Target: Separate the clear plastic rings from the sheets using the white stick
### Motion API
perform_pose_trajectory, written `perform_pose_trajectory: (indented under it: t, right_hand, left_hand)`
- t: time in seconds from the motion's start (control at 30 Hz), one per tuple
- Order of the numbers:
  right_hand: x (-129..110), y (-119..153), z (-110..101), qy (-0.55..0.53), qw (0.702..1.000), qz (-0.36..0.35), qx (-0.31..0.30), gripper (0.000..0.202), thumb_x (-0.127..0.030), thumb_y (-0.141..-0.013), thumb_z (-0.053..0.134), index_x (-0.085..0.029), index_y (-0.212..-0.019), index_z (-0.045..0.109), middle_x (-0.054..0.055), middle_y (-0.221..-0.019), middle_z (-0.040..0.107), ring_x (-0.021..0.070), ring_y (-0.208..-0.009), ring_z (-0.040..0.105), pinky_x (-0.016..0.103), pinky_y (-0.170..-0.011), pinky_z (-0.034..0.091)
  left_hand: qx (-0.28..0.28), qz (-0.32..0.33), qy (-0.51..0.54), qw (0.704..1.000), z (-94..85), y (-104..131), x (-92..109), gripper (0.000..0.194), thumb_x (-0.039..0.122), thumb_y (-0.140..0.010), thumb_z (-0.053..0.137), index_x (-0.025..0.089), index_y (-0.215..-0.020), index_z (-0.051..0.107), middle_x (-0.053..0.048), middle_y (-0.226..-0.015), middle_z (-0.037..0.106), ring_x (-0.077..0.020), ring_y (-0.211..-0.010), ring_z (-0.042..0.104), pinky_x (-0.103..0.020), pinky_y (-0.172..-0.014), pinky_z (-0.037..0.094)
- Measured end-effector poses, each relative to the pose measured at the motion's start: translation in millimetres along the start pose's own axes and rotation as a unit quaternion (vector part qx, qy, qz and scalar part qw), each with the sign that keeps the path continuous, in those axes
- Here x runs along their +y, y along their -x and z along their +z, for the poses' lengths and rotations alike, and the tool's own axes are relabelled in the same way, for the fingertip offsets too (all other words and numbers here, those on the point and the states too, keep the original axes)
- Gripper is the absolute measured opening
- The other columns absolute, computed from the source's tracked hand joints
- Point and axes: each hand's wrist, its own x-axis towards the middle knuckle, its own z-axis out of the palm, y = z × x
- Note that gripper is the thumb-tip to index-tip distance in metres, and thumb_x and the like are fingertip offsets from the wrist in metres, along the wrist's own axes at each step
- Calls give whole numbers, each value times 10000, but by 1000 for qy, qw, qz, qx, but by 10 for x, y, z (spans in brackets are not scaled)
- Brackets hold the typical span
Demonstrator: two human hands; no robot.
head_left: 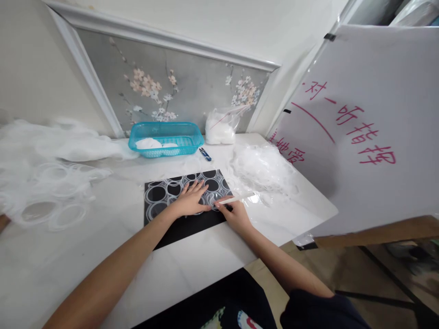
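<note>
A black mat [192, 230] lies on the white table, and over its upper part is a translucent sheet [158, 193] with a pattern of white-edged circles. My left hand [189, 201] rests flat on that sheet with its fingers spread. In my right hand [237, 214] is a slim white stick-shaped tool [236, 198], pinched between thumb and fingers. The tool's tip is near a circle at the sheet's right part, close to my left thumb. Whether the tip touches the sheet, I cannot tell.
Behind the mat stand a blue plastic basket [164, 125] with white pieces inside, small blue-handled cutters [205, 154] and a clear bag [219, 130] of white material. Tangled clear scraps [264, 169] lie right; ring-cut sheets [44, 196] lie left. A whiteboard [377, 114] borders the right.
</note>
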Motion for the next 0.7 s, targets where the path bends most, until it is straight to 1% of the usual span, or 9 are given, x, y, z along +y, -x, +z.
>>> perform_pose_trajectory:
  t: [0.1, 0.2, 0.27, 0.33, 0.4, 0.47, 0.53, 0.6, 0.7]
  right_hand:
    - [44, 38, 38, 35, 999, -21, 5, 180, -296, -911, 607, -229, -879, 771, 51, -920, 785, 277, -984, 704, 409, -868, 559]
    - [82, 85, 62, 101, 990, -95, -4, 220, -251, -957, 536, -239, -951, 755, 48, -964, 789, 274, -1077, 683, 420, -931, 540]
    - [87, 85, 49, 142, 976, -159, -43, 239, -207, -962, 507, -239, -1010, 739, 55, -1018, 785, 266, -1065, 692, 416, -912, 539]
    - [73, 42, 19, 159, 965, -191, -88, 242, -180, -942, 511, -228, -1034, 730, 71, -1046, 781, 266, -999, 713, 410, -856, 545]
    - [46, -30, -10, 132, 974, -153, -100, 216, -192, -918, 537, -220, -977, 743, 78, -1017, 785, 265, -924, 726, 403, -831, 547]
    - [20, -98, -24, 83, 990, -80, -77, 194, -236, -911, 562, -217, -885, 754, 72, -948, 792, 257, -875, 733, 383, -817, 556]
    - [2, -129, -22, 48, 997, -27, -50, 220, -300, -916, 572, -208, -837, 756, 72, -915, 792, 255, -855, 740, 357, -771, 571]
    - [-7, -114, -12, 35, 999, -8, -35, 273, -352, -930, 556, -196, -836, 758, 74, -916, 791, 249, -838, 747, 334, -720, 578]
    - [-22, -48, -2, 13, 999, 17, -38, 289, -392, -926, 566, -201, -850, 769, 65, -925, 791, 246, -851, 748, 331, -734, 577]
  left_hand:
    - [0, -6, 9, 1000, -5, -10, 14, 922, 612, -834, 552, 189, -1580, 211, -115, -1658, 44, -328, -1534, 8, -538, -1212, 51]
    - [0, -18, 16, 1000, -6, -22, 33, 940, 599, -817, 568, 184, -1579, 206, -119, -1658, 35, -324, -1534, -2, -537, -1212, 36]
    - [-2, -29, 19, 999, -9, -29, 51, 957, 582, -809, 578, 164, -1580, 196, -127, -1655, 21, -323, -1533, -17, -535, -1213, 17]
    - [-6, -35, 21, 999, -17, -30, 70, 968, 575, -805, 581, 155, -1582, 184, -125, -1653, 8, -315, -1532, -38, -531, -1214, -9]
    - [-11, -36, 21, 999, -29, -24, 84, 979, 578, -803, 581, 149, -1584, 174, -118, -1654, 0, -303, -1531, -57, -521, -1215, -22]
    - [-12, -36, 21, 999, -41, -12, 90, 997, 588, -799, 586, 136, -1584, 170, -122, -1653, -1, -302, -1532, -57, -516, -1216, -17]
    - [-12, -35, 22, 999, -48, -1, 88, 1013, 604, -794, 588, 128, -1583, 169, -128, -1652, 2, -305, -1533, -46, -514, -1217, -4]
    - [-12, -33, 24, 999, -48, 4, 82, 1019, 619, -790, 588, 130, -1583, 174, -127, -1653, 8, -306, -1533, -41, -513, -1218, 0]
    - [-10, -29, 27, 999, -36, -4, 70, 1010, 626, -792, 580, 141, -1583, 182, -109, -1657, 9, -307, -1531, -57, -506, -1219, -17]
